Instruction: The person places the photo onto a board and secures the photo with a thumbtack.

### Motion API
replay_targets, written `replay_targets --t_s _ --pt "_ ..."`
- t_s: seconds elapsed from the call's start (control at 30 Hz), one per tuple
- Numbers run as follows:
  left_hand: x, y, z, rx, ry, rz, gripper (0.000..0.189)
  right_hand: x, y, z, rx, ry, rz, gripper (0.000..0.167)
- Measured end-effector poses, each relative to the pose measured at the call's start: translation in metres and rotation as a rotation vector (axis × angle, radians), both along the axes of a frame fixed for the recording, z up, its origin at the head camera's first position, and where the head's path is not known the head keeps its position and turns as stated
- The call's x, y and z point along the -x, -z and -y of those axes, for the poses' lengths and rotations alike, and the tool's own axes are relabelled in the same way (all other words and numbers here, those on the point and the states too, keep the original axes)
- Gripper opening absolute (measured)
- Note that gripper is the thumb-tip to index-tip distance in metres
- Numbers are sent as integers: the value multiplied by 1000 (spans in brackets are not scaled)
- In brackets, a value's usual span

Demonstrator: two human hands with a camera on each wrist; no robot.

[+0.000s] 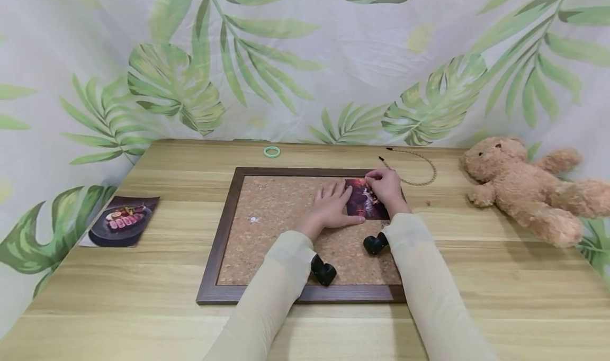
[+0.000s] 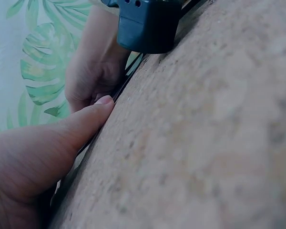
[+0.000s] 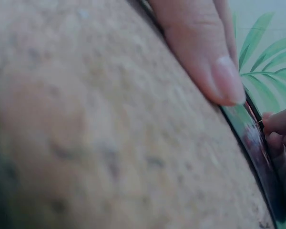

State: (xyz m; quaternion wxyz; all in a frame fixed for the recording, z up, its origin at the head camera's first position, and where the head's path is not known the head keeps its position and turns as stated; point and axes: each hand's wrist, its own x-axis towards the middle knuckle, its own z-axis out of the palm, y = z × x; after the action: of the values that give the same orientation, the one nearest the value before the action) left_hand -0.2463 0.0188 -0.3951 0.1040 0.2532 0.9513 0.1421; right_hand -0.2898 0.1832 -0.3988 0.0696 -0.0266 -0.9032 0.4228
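Note:
A dark photo print (image 1: 367,202) with red and purple tones lies on the upper right of a cork board (image 1: 281,244) in a dark wooden frame. My left hand (image 1: 331,206) is spread over the cork, its fingertips and thumb pressing the print's left and lower edges. In the left wrist view, the left thumb (image 2: 88,123) lies along the print's edge. At the print's top edge, my right hand (image 1: 385,187) pinches a small pin; its thin needle (image 3: 259,122) shows at the fingertips in the right wrist view, while its head is hidden by the fingers.
Small whitish pins (image 1: 254,219) are on the board's left half. A food photo (image 1: 125,220) lies at the table's left edge. Behind the board are a green ring (image 1: 271,152) and a braided cord (image 1: 432,170). A teddy bear (image 1: 521,186) lies at the right.

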Motion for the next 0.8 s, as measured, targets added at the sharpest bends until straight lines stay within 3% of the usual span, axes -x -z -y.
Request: replay_targets --t_s 0.8 --pt "0 0 0 18 -11 5 88 -1 2 5 -65 42 -36 13"
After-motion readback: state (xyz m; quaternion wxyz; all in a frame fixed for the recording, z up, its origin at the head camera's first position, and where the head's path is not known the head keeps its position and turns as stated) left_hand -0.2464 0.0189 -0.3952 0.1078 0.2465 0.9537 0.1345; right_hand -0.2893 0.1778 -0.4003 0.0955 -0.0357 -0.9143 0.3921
